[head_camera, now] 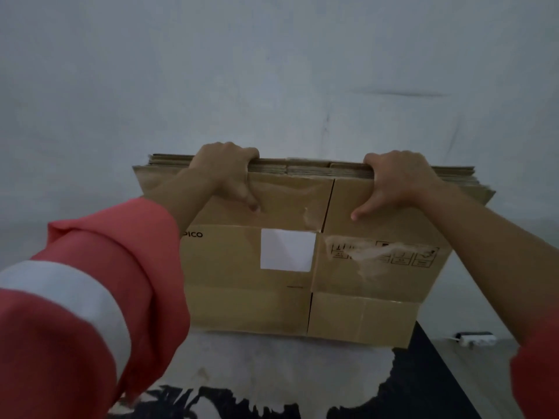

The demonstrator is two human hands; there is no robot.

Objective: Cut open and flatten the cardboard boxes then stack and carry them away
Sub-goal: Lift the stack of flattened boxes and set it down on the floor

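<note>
- Two hands were counted: one left hand point(225, 169) and one right hand point(399, 179).
- One stack of flattened cardboard boxes point(272, 300) was seen. Several layers were shown at its top edge, but their exact number could not be told.
- One white label point(287, 254) was counted on the front sheet.
- One printed word point(193, 234), "PICO", was made out.
- One row of handling symbols point(423, 257) was found. It was partly torn over, so the symbols could not be surely counted.
- Two red sleeves were counted, one left sleeve point(99, 313) and one right sleeve point(537, 385), with one white band point(60, 293) on the left.
- One small white object point(476, 340) was noted, too blurred to be named.
</note>
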